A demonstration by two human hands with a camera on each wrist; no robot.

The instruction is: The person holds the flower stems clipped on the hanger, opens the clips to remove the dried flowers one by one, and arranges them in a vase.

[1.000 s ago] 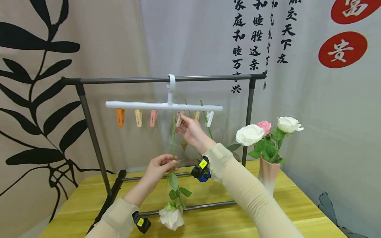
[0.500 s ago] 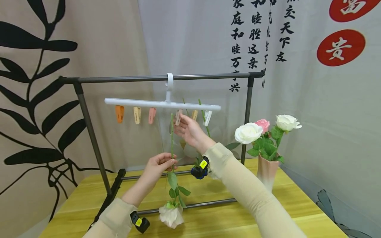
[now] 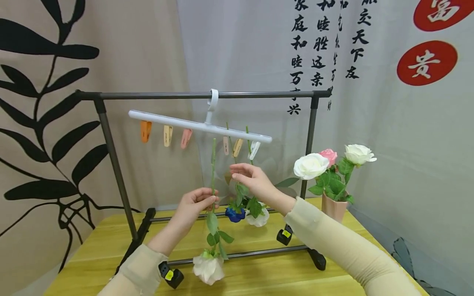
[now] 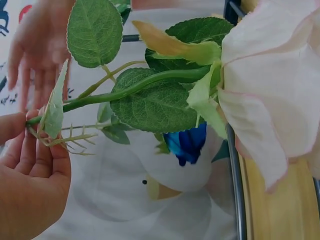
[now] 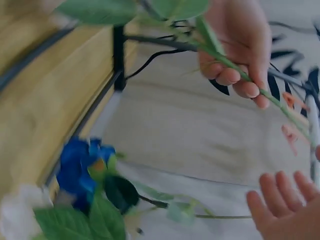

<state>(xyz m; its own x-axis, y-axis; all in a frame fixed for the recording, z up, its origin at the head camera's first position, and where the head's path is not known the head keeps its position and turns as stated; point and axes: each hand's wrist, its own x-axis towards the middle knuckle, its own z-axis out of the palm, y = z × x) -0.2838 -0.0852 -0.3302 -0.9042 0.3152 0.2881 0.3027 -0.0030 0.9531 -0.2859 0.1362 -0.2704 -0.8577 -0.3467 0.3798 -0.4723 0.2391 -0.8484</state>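
Note:
My left hand [image 3: 193, 205] pinches the green stem of a white rose [image 3: 208, 268], which hangs head down. The stem's bare end reaches up close below the white hanger [image 3: 200, 125], beside a pale pink clothespin [image 3: 226, 145]. In the left wrist view the pink-edged petals [image 4: 272, 75] are large at the right. My right hand [image 3: 257, 183], fingers extended and holding nothing, is below the right-hand clothespins. Behind it a blue rose [image 3: 235, 213] and another white rose [image 3: 258, 216] hang upside down, their stems at the yellow clothespin [image 3: 238, 148] and the white clothespin [image 3: 254, 150].
The hanger hooks over the grey rack's top bar [image 3: 155, 95] and tilts down to the right. Orange [image 3: 146, 131], cream [image 3: 168, 136] and pink [image 3: 186, 138] clothespins hang at its left. A pink vase [image 3: 334, 207] of roses stands right on the wooden table [image 3: 274, 273].
My right hand has let go of the pale pink clothespin and moved down and right. The hanger has tipped, its left end up. My left hand still holds the rose's stem.

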